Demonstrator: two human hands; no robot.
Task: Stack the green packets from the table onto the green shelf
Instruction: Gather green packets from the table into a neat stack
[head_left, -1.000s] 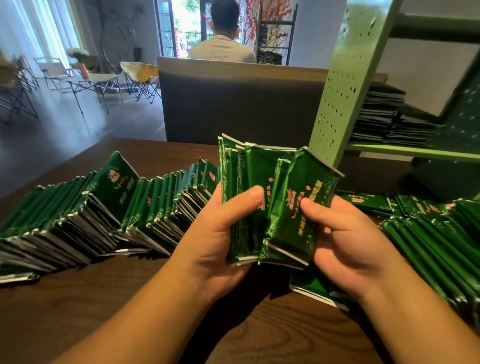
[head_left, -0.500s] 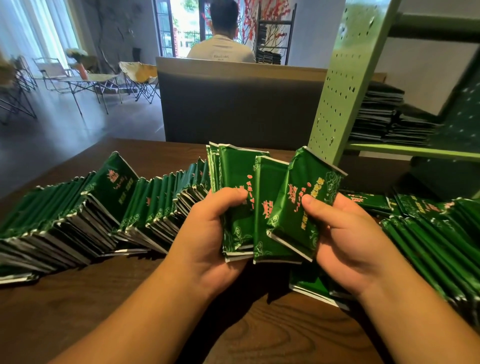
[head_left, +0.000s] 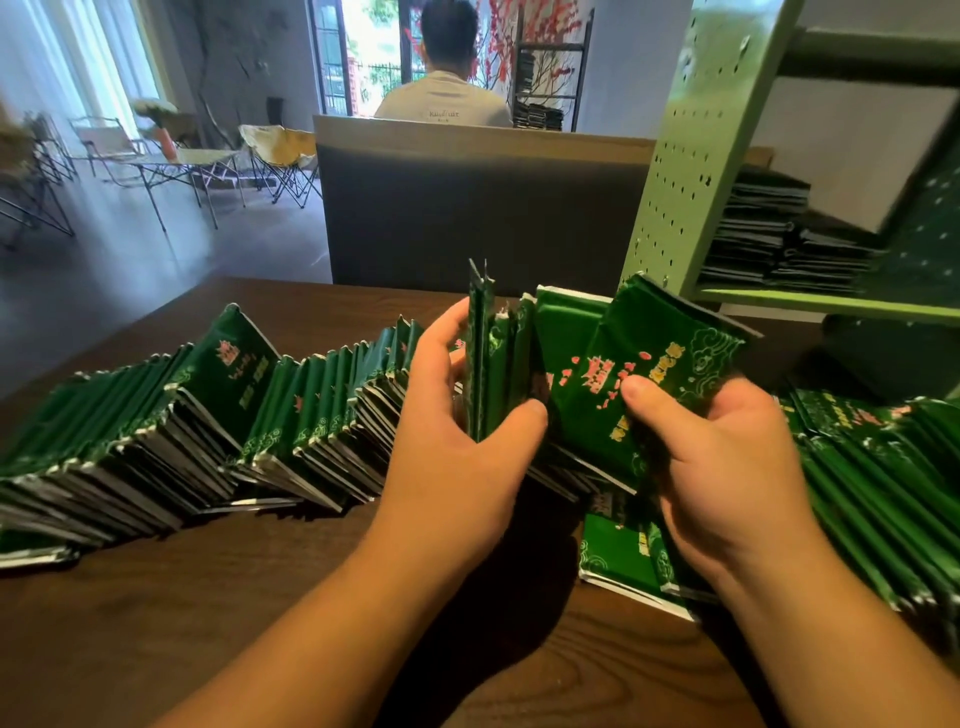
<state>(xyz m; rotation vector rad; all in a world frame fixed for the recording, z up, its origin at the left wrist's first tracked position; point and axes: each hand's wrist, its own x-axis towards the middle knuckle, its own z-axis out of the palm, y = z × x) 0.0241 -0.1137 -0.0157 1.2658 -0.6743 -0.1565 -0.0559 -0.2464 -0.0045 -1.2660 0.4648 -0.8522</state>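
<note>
My left hand (head_left: 457, 431) grips a bunch of green packets (head_left: 493, 358) held upright on edge, thumb in front and fingers behind. My right hand (head_left: 727, 467) holds the rightmost packets of the bunch, with its thumb pressed on the front packet (head_left: 654, 379), which leans right. A long leaning row of green packets (head_left: 208, 415) lies on the dark wooden table (head_left: 208, 623) to the left. More packets (head_left: 883, 478) lie to the right. The green shelf (head_left: 831, 306) stands at the upper right with stacks of packets (head_left: 769, 234) on it.
The shelf's perforated green side panel (head_left: 696, 156) rises just behind the held bunch. One flat packet (head_left: 623, 561) lies under my right hand. A grey partition (head_left: 467, 218) stands behind the table, a person (head_left: 441, 88) sits beyond it, and folding chairs (head_left: 280, 161) stand at far left.
Both hands have shifted the held bunch. The left packets have turned edge-on to me, and the front packet in my right hand has tilted further right and nearer the camera.
</note>
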